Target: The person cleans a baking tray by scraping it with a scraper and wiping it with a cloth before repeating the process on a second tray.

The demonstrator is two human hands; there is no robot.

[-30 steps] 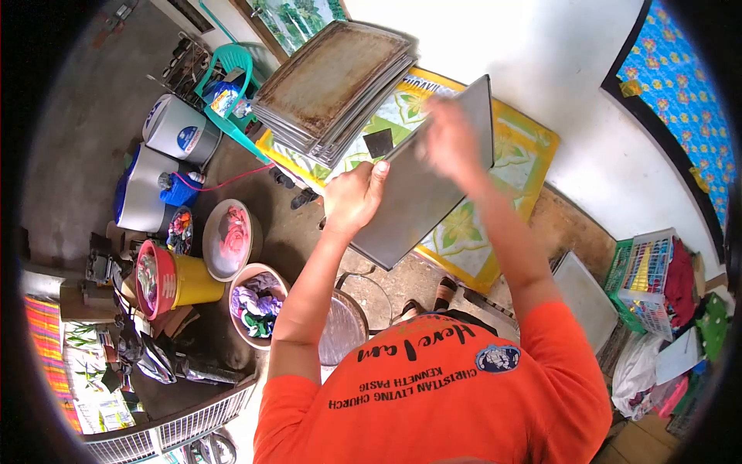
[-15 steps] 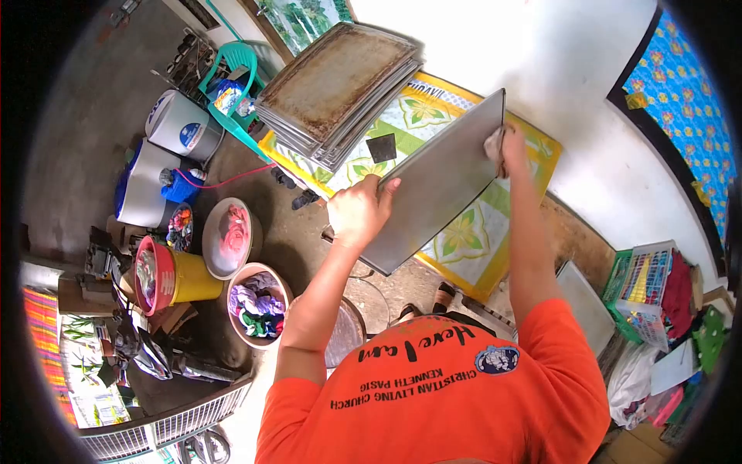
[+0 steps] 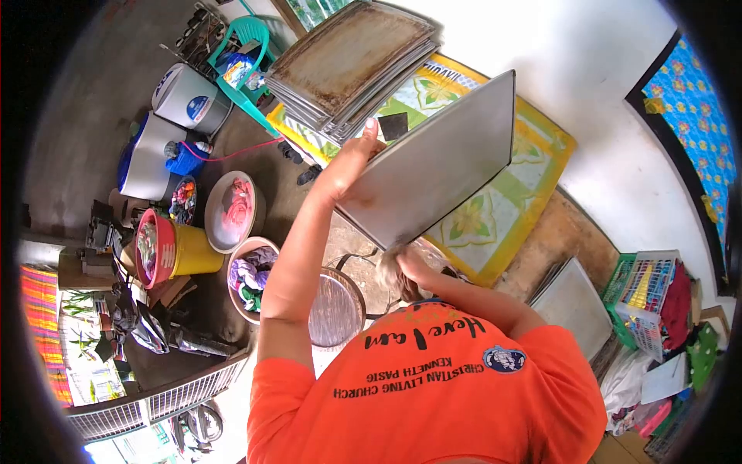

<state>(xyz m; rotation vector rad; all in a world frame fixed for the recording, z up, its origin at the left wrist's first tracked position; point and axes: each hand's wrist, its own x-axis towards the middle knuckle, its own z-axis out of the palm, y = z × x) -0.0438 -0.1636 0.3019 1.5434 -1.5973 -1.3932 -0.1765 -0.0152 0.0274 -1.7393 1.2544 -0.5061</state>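
A large flat metal tray (image 3: 440,162) is tilted over the table's near edge. My left hand (image 3: 357,161) grips its left edge, thumb up. Near the tray's lowest corner, my right hand (image 3: 413,267) is closed around a greyish cloth (image 3: 393,272). Behind the tray's left end, a stack of similar trays (image 3: 352,62), the top one brown and stained, lies on the patterned table cover (image 3: 471,220). A small dark square piece (image 3: 393,125) rests between the stack and the held tray.
At the left are a green chair (image 3: 249,39), a red tub (image 3: 158,251), a yellow bucket (image 3: 197,250) and basins of clothes (image 3: 251,271). A round lidded container (image 3: 336,309) stands near my left arm. Baskets (image 3: 645,301) and leaning panels (image 3: 572,305) are at the right.
My right hand has moved with the cloth from the tray's far right edge down to its near lower corner. My left hand has shifted slightly up, and the tray is tilted differently.
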